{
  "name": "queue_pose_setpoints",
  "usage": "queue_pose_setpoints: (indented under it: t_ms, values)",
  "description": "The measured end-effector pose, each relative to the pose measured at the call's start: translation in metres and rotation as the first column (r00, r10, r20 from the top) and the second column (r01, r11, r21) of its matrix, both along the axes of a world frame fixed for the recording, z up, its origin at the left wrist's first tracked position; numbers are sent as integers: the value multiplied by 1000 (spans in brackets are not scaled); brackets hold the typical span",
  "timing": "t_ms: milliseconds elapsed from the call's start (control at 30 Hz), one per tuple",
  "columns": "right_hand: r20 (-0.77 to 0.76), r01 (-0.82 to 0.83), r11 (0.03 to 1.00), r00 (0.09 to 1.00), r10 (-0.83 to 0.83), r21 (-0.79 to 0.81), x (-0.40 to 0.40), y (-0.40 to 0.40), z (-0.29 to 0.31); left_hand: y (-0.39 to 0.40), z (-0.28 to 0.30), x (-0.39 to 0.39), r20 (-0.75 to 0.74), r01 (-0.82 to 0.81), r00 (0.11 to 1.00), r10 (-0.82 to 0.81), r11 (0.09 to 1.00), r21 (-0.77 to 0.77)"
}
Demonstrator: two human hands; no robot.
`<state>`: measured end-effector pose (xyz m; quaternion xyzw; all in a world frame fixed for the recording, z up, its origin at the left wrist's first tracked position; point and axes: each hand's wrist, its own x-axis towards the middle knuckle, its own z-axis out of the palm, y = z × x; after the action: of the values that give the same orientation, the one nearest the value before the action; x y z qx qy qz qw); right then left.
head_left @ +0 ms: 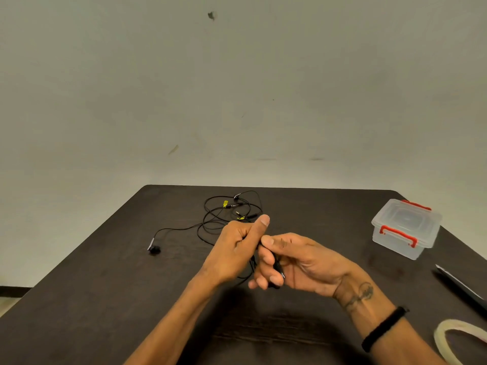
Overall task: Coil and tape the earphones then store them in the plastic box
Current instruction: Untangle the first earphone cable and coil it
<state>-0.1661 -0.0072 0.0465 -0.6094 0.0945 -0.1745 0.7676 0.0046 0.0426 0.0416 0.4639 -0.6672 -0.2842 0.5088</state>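
Black wired earphones [226, 212] lie in a loose tangle on the dark table [105, 285], with one earbud [153, 248] stretched out to the left. My left hand [234, 248] is curled into a fist round part of the cable, thumb raised. My right hand [292, 259] pinches the cable beside the left thumb and holds an earbud end against its fingers. Cable hangs between the two hands. The clear plastic box [407, 227] with red latches stands closed at the right.
A roll of pale tape [448, 341] lies at the bottom right corner. A black flat tool, possibly scissors or a cutter [461, 288], lies near the right edge. A bare wall rises behind the table.
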Motion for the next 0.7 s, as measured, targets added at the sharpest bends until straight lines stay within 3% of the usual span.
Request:
queue_pose_setpoints:
  t_ms: [133,267,300,367,433,500,600,700]
  values:
    - [174,-1,980,984,-34,198,7,1,-1,-1,2,-6,-234,42,972,-11,991,128]
    - [355,9,930,923,-149,368,8,-2,6,-9,-15,-12,-190,10,982,15,991,132]
    - [382,44,912,899,-213,407,7,-3,9,-10,-21,-13,-128,-14,991,31,992,129]
    - [390,171,861,837,-384,478,5,-6,14,-10,-30,-16,169,-112,980,101,992,57]
    - [373,320,788,746,-552,526,1,-10,16,-4,-35,-22,493,-140,850,184,982,-125]
    - [349,456,706,642,-682,541,-4,-18,16,3,-35,-29,633,-119,731,254,961,-249]
    - [277,707,596,527,-803,381,-11,-29,11,6,-30,-31,636,-137,688,349,923,-359]
    - [214,898,423,439,-873,-117,-12,-29,7,6,-19,-24,515,-202,691,507,820,-536]
